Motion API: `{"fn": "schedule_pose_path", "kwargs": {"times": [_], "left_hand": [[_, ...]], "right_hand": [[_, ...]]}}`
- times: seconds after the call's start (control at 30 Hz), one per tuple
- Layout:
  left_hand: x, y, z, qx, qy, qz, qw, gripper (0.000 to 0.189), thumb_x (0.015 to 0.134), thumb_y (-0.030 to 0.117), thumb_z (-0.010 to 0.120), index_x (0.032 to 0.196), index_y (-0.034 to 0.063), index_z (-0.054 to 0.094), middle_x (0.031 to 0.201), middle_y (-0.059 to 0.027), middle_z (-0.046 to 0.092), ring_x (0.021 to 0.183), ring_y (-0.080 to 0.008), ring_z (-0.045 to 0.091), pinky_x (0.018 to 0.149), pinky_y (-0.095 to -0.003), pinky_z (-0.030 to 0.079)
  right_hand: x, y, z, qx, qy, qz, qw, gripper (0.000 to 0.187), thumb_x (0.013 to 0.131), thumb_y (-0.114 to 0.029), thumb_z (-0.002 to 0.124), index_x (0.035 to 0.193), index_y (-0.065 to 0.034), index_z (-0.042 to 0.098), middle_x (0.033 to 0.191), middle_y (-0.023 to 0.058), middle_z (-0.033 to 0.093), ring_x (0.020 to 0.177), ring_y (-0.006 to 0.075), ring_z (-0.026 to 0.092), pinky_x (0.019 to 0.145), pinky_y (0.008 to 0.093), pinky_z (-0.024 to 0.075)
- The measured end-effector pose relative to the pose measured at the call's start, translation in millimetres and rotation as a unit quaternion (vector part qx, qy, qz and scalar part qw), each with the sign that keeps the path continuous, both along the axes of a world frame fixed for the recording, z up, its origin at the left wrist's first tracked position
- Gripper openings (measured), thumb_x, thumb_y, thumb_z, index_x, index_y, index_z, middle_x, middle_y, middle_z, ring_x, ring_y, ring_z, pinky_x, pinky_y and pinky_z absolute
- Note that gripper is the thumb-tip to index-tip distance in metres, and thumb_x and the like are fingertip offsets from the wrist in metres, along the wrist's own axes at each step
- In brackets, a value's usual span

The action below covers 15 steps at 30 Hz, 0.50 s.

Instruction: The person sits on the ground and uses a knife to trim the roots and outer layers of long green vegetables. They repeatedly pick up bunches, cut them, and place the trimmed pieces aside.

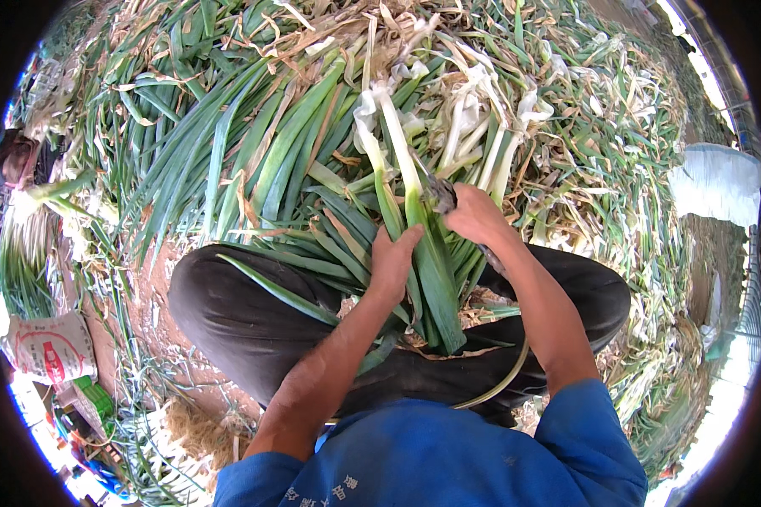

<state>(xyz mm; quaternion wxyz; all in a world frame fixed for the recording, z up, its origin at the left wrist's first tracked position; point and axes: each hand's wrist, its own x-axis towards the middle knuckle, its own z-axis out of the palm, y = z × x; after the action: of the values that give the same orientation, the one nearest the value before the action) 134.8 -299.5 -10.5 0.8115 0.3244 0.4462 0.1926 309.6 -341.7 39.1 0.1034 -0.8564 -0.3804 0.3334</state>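
Observation:
Long green onions with white stalks (398, 142) and broad green leaves (436, 288) lie over my lap, their white ends pointing away from me. My left hand (394, 260) is closed around the green part of a stalk. To its right, my right hand (475, 212) grips a dark tool (441, 193), whose slim tip lies against the white stalk; its exact kind is unclear. A thin pale hose (504, 383) runs below my right forearm. More onions with peeling white skins (466, 127) lie just beyond my hands.
A big heap of green leaves (222, 146) and dry husks spreads ahead and to the right (615, 209). At the left are a bundle of onions (25, 253), a printed sack (51, 348) and a green item (95, 398). A whitish sack (716, 180) stands far right.

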Motion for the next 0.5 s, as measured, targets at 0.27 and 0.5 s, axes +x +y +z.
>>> {"fn": "schedule_pose_path", "kwargs": {"times": [0.27,0.5], "left_hand": [[-8.5,-0.3,-4.2,-0.013,0.030,-0.004,0.999,0.035,0.092,0.018,0.066,0.119,-0.0027,0.059,0.103,-0.0087,0.066,0.086,-0.0167,0.061,0.079,-0.0325,0.050],[-14.0,2.3,-11.1,0.042,0.030,0.030,0.998,0.056,0.088,0.015,0.072,0.135,-0.0062,0.048,0.115,-0.0132,0.064,0.099,-0.0195,0.062,0.089,-0.0343,0.051]], "right_hand": [[37.0,104.6,-48.1,0.008,-0.015,-0.038,0.999,0.033,0.073,-0.014,0.060,0.089,0.0132,0.069,0.089,0.0327,0.068,0.084,0.0443,0.069,0.077,0.0459,0.0538],[62.6,142.1,-71.6,0.035,0.040,-0.042,0.998,0.039,0.067,-0.023,0.070,0.082,0.0132,0.065,0.078,0.0260,0.066,0.070,0.0349,0.065,0.066,0.0424,0.0505]]}}
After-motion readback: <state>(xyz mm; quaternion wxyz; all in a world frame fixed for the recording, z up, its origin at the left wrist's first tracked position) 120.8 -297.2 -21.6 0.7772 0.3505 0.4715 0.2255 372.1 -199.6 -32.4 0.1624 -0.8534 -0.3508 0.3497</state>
